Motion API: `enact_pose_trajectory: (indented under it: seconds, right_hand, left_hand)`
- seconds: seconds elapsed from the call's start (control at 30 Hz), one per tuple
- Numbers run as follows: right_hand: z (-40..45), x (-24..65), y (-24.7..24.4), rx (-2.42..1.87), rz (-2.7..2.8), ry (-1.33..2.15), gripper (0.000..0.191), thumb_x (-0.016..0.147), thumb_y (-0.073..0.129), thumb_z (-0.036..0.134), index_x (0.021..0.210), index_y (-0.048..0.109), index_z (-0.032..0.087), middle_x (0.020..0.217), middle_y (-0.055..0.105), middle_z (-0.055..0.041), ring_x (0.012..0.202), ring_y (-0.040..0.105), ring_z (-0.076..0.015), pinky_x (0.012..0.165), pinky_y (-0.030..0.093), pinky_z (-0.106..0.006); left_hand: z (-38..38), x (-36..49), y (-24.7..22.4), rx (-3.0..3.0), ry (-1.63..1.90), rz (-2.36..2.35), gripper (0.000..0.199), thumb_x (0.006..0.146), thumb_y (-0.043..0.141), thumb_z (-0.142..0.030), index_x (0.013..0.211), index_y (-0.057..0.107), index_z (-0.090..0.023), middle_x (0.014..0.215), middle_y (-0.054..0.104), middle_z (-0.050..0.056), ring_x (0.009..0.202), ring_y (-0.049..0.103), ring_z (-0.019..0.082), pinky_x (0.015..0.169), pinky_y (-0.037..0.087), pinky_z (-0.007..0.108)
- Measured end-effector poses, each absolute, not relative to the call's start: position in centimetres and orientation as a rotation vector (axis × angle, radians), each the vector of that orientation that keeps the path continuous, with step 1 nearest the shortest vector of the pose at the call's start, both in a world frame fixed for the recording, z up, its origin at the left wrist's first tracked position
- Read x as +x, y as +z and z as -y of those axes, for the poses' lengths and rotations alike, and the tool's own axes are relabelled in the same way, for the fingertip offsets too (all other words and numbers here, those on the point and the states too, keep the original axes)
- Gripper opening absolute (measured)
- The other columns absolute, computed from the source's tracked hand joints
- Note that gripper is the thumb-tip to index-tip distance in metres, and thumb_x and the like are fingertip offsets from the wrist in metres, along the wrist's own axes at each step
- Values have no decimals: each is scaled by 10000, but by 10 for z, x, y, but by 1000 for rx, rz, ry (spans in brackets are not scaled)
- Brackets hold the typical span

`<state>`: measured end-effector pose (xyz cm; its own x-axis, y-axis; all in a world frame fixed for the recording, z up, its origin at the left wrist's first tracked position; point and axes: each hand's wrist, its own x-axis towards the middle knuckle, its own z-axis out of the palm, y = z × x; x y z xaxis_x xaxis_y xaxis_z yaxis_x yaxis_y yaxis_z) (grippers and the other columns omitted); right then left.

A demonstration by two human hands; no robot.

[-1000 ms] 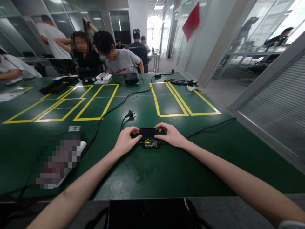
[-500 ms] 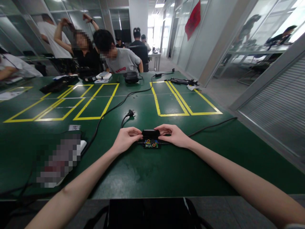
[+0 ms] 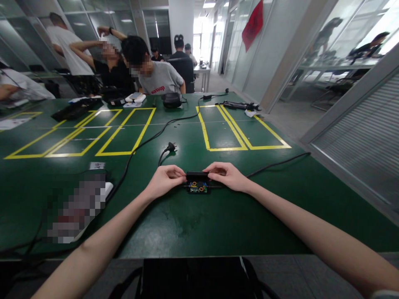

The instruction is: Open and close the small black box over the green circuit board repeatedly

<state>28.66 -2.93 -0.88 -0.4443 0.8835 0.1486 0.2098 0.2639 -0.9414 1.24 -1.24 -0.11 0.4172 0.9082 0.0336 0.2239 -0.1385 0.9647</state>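
Note:
Between my hands is a black plastic cover (image 3: pixel 197 176), half of a power adapter case. My left hand (image 3: pixel 166 180) pinches its left end, and my right hand (image 3: pixel 228 176) grips its right end. The cover is tilted up along the far side of an opened power adapter (image 3: pixel 198 188) on the table. Inside the lower case a circuit board shows, with copper-coloured coils and small blue and yellow parts. Black cables leave the adapter on both sides, partly hidden by my hands. A mains plug (image 3: pixel 170 147) lies beyond my left hand.
The green table (image 3: pixel 174 224) has yellow tape rectangles. A black cable (image 3: pixel 152 136) crosses it on the left, near a blurred-out object (image 3: pixel 79 209). Black tools (image 3: pixel 238 106) and a black case (image 3: pixel 171 99) lie at the far edge. People sit and stand beyond.
The cover has tipped slightly, lowering toward the adapter and showing more of its face to me. Both hands keep their hold. Across the table, a person's raised arms have come down toward their head.

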Motion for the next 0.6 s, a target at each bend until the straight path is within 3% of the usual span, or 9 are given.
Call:
enact_pose_trajectory:
  seconds: [0.2,0.37,0.5,0.6]
  right_hand:
    - [32,287,-4,-772,1954,1097,243,826,813,411,903,772,184,986,756,-82,930,720,-215,878,578,-393]
    - [36,283,-1,-713,2063,1018,158,826,824,342,793,767,198,951,731,-69,914,700,-206,878,560,-387]
    - [37,281,-1,-768,2084,993,164,873,784,362,885,770,199,951,708,-60,894,681,-193,858,553,-363]
    - [37,280,-1,-878,2142,949,271,881,770,401,1055,753,195,1089,684,-83,945,660,-203,893,552,-381]
  left_hand:
    - [14,10,6,1665,797,-967,188,800,690,-321,850,733,-144,754,785,65,714,751,199,721,625,322]
    - [20,12,7,1849,760,-968,268,803,755,-386,902,732,-139,768,763,54,696,704,169,718,595,299]
    - [23,13,7,2112,758,-907,302,810,783,-403,997,739,-169,893,723,46,780,666,165,749,566,292]
    - [22,11,7,2304,678,-884,280,865,750,-423,1035,754,-201,1031,691,64,920,662,197,833,541,316]
